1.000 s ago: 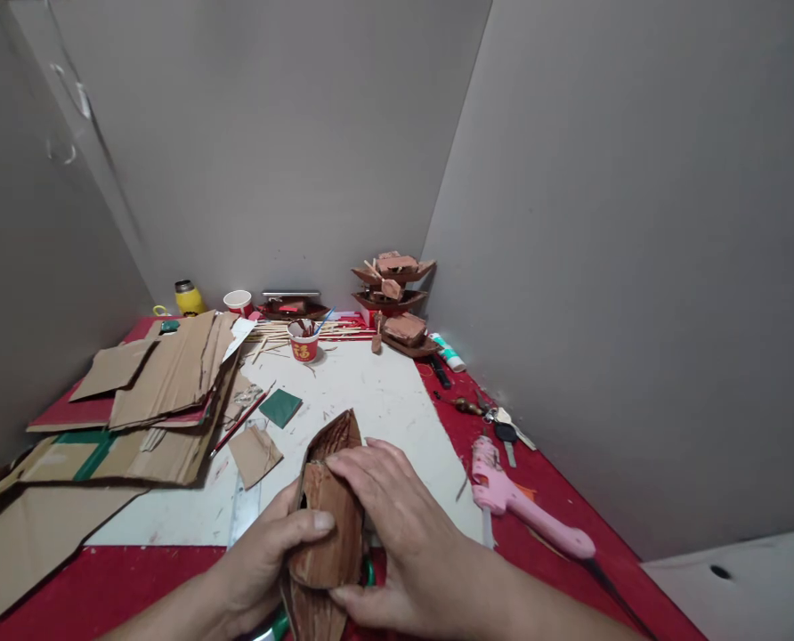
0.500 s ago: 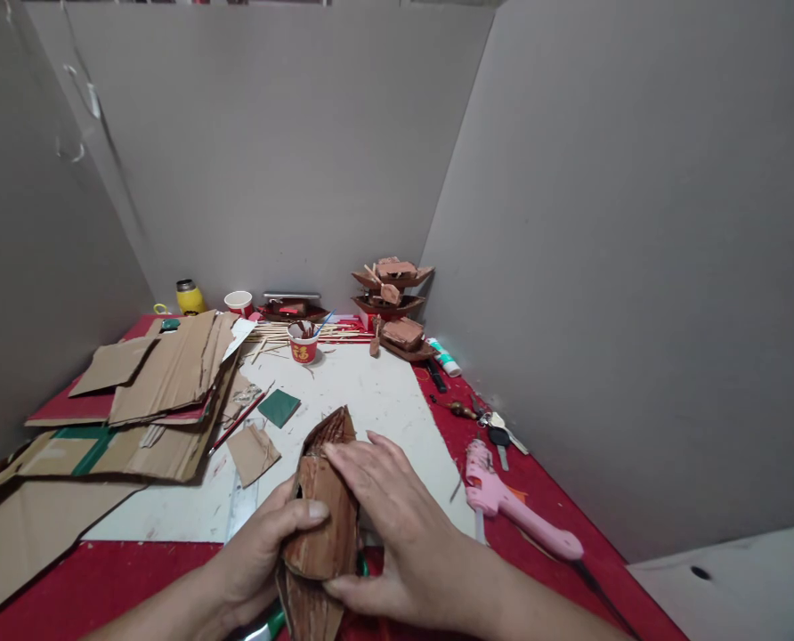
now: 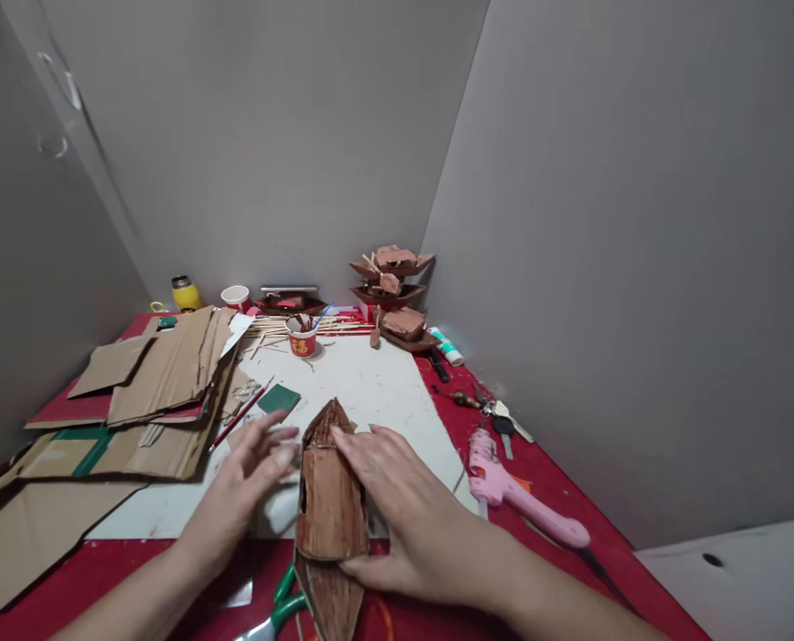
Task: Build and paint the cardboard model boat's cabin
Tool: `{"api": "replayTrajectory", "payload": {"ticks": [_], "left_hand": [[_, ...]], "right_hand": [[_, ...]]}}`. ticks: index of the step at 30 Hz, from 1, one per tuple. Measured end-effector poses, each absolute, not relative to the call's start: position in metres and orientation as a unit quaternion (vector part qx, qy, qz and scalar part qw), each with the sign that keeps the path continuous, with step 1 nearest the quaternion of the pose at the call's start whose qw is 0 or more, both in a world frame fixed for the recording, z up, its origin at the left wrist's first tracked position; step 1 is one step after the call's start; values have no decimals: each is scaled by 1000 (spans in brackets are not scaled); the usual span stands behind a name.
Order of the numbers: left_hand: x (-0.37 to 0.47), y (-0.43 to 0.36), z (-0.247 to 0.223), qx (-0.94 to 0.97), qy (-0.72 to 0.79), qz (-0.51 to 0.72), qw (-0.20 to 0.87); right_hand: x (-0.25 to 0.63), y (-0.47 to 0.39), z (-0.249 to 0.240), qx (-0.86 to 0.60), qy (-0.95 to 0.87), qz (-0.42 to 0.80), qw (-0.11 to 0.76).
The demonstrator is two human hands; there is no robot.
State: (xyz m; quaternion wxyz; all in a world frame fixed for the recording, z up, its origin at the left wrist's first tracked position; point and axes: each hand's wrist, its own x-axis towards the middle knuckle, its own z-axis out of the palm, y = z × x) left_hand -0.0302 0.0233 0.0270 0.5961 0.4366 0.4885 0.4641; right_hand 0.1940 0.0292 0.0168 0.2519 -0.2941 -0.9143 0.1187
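Note:
A brown-painted cardboard model boat with a curved cabin roof points away from me at the front of the table. My right hand grips its right side, thumb by the cabin's near end and fingers near the far end. To the left of the boat, my left hand is raised and holds nothing, its fingers apart. Green-handled scissors lie partly hidden under the boat's near end.
A pink glue gun and keys lie to the right. Cardboard sheets pile up at left. Behind are a red paint cup, wooden sticks and stacked model boats. Grey panels enclose the table.
My left hand has let go of the boat and moved left, its fingers spreading. The boat has turned slightly in my right hand, showing more of its roof.

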Motion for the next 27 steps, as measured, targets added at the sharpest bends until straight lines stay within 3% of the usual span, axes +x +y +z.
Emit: {"api": "replayTrajectory", "payload": {"ticks": [3, 7, 27], "left_hand": [[-37, 45, 34, 539, 528, 431, 494], [-32, 78, 31, 618, 504, 388, 462], [-15, 141, 6, 539, 473, 319, 621]], "right_hand": [[195, 40, 11, -297, -909, 149, 250], [194, 56, 6, -309, -899, 179, 255], [196, 93, -5, -360, -864, 274, 220]]}}
